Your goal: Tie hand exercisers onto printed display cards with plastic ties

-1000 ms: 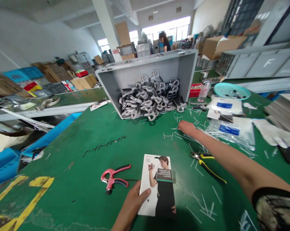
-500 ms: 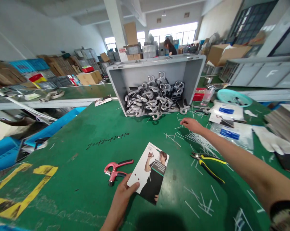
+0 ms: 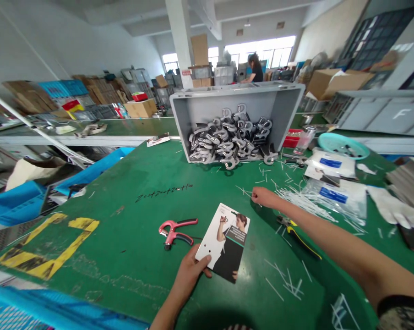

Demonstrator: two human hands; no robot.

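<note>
My left hand (image 3: pixel 191 271) grips the lower left corner of a printed packaging card (image 3: pixel 223 243), thumb on its face, and holds it tilted over the green table. Just left of the card lies a red hand gripper (image 3: pixel 175 232) with black-covered handles. My right hand (image 3: pixel 262 196) is closed, fingers pressed together, low over the table beside a few loose white plastic ties (image 3: pixel 243 190). Whatever those fingers hold, if anything, is hidden. Below my right forearm rest yellow and black cutting pliers (image 3: pixel 298 236), partly covered by the arm.
A grey crate (image 3: pixel 239 94) tipped on its side holds many grey hand grippers (image 3: pixel 227 137). At right are a pile of white ties (image 3: pixel 308 201), plastic bags (image 3: pixel 332 195), a turquoise bowl (image 3: pixel 344 144) and a white glove (image 3: pixel 394 206). Another person (image 3: pixel 255 71) is in the background.
My right hand has moved nearer across the table, toward the loose ties and over part of the pliers. My left hand still holds the card. The whole view has shifted slightly.
</note>
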